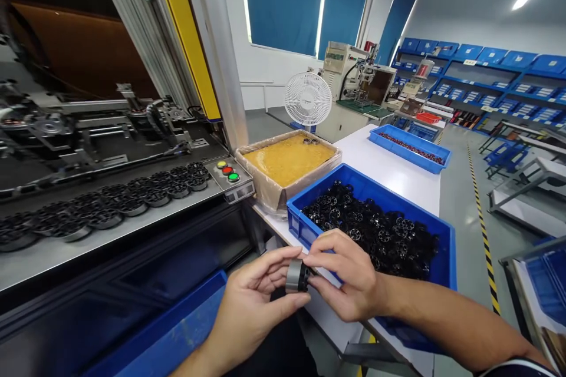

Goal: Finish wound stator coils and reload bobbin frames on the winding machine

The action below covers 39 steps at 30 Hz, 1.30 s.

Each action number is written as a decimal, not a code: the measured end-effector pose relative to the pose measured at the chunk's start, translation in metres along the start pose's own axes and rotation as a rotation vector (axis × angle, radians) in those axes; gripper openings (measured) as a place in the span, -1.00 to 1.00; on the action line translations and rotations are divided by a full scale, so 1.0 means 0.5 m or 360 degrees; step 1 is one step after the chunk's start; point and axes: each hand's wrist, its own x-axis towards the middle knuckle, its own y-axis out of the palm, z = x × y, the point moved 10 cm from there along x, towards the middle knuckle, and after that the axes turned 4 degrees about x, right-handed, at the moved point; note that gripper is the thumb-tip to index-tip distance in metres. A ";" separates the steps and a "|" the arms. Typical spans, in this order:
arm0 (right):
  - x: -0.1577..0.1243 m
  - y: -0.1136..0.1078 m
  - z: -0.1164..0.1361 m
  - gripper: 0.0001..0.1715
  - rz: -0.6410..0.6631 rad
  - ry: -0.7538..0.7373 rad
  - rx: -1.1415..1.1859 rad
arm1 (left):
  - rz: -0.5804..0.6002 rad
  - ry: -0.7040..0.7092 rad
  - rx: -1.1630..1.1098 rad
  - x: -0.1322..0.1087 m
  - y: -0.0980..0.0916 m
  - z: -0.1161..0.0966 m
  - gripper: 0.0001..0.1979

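Note:
My left hand point(254, 303) is curled round a motor stator core point(293, 275), a short grey metal cylinder with black plastic on its right end. Thumb below and fingers above grip its rim. At that right end, the fingers and thumb of my right hand point(347, 277) close on the black plastic end piece point(304, 277); the fingertips are partly hidden behind it. Just beyond my right hand, a blue bin point(446, 247) holds a heap of similar black plastic pieces point(375, 221). Rows of grey-and-black cores point(132, 200) stand on the metal ledge at left.
A plastic-lined carton point(269, 188) with a yellow surface carries two small rings. Near it are a button box point(234, 179), a white fan point(308, 99) and a blue tray point(411, 150) of small reddish parts. A machine point(88, 123) fills the left side; a blue container point(177, 336) sits below.

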 end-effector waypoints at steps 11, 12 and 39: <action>-0.024 0.027 -0.008 -0.56 0.0143 -0.0139 -0.0190 | 0.0041 -0.0104 -0.0111 0.001 -0.012 0.019 -0.52; -0.024 0.029 -0.007 -0.58 0.0154 -0.0141 -0.0201 | 0.0044 -0.0101 -0.0114 0.002 -0.012 0.020 -0.52; -0.016 0.029 0.012 -0.72 0.0160 -0.0247 -0.0318 | 0.0016 -0.0312 -0.0093 -0.003 -0.029 0.055 -0.51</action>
